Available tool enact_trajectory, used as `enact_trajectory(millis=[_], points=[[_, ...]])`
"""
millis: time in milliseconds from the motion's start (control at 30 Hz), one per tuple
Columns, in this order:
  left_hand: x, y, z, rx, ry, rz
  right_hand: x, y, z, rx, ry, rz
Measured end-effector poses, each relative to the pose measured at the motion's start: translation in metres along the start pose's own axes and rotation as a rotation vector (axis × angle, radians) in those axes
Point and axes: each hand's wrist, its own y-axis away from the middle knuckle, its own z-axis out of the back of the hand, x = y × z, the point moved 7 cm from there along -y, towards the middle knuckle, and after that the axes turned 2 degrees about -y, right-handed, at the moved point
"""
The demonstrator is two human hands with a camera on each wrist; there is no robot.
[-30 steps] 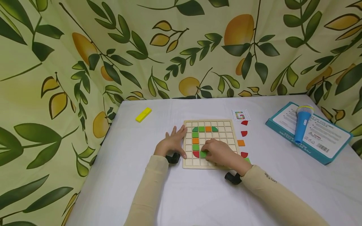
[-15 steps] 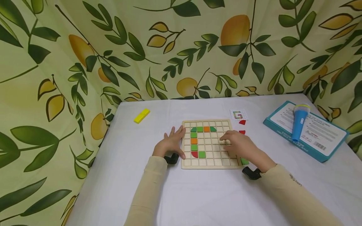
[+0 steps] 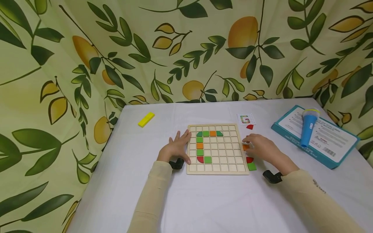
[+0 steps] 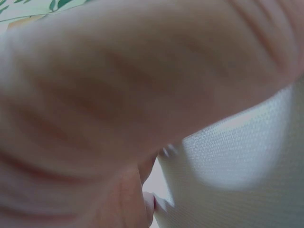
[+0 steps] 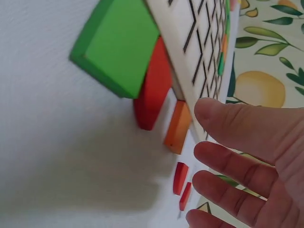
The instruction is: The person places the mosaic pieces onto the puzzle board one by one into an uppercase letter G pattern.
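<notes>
A wooden grid board (image 3: 225,150) lies on the white table. Green, orange and red tiles form an open C-like outline on it, ending in a green square tile (image 3: 208,160) at the lower row. My left hand (image 3: 174,148) rests with spread fingers along the board's left edge. Beyond the right edge, my right hand (image 3: 263,147) hovers over the loose pieces, fingers extended and nothing between them. Closest to its fingertips is an orange square tile (image 5: 178,127). Beside that lie a red quarter-round tile (image 5: 154,85) and a green square (image 5: 116,45); two more red pieces are farther off.
A small pattern card (image 3: 246,118) showing a G lies behind the board, with a red quarter-round tile (image 3: 249,127) at its edge. At right, a blue toy microphone (image 3: 309,129) rests on a teal box (image 3: 335,147). A yellow block (image 3: 146,119) sits back left.
My right hand has let go of the green square tile in the lower row and moved right, off the board, to the loose tiles. The left hand stays at the board's edge.
</notes>
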Motion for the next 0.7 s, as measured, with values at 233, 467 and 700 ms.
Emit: enact_trajectory(millis=[233,467,700], points=[[-0.0009,-0.0007,-0.0003,0.004,-0.009,0.001,-0.0023,-0.0006,-0.0076,0.017,0.051,0.031],[-0.0019,-0.0011,0.0001,0.006,-0.011,0.005,-0.0085,-0.0030,-0.0100,0.011,0.069,0.015],[-0.0018,0.0007,0.0017,-0.001,-0.011,0.015,-0.0099,-0.0044,-0.0051,-0.024,0.087,0.018]])
